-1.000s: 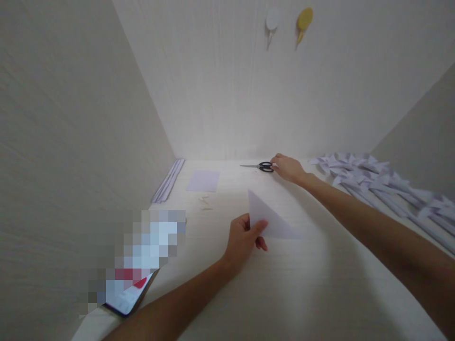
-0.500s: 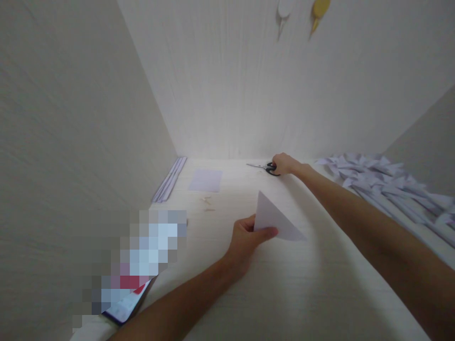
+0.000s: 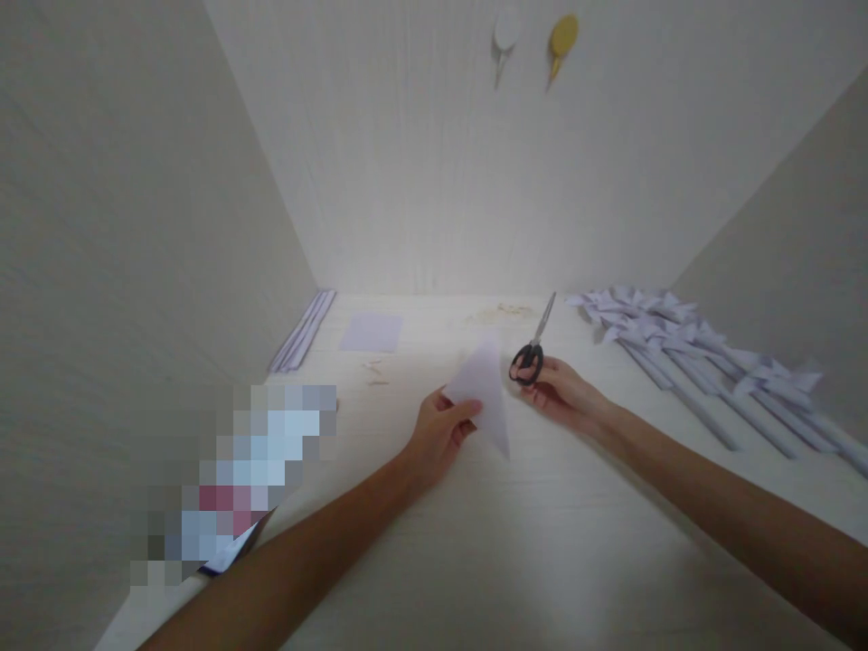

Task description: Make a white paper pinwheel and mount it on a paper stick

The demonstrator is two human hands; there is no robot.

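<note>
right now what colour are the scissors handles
Black, clearest in the head view: scissors in the right hand.

1. A pale, wood-grained table (image 3: 542, 561) fills the lower view.
2. Pale wood-grained panels enclose it: a left wall (image 3: 136, 271), a back wall (image 3: 440, 181) and a right wall (image 3: 800, 226).
3. Two small hooks, one white (image 3: 505, 36) and one yellow (image 3: 562, 38), hang high on the back wall.
4. Light is brightest where the back wall meets the table.
</note>
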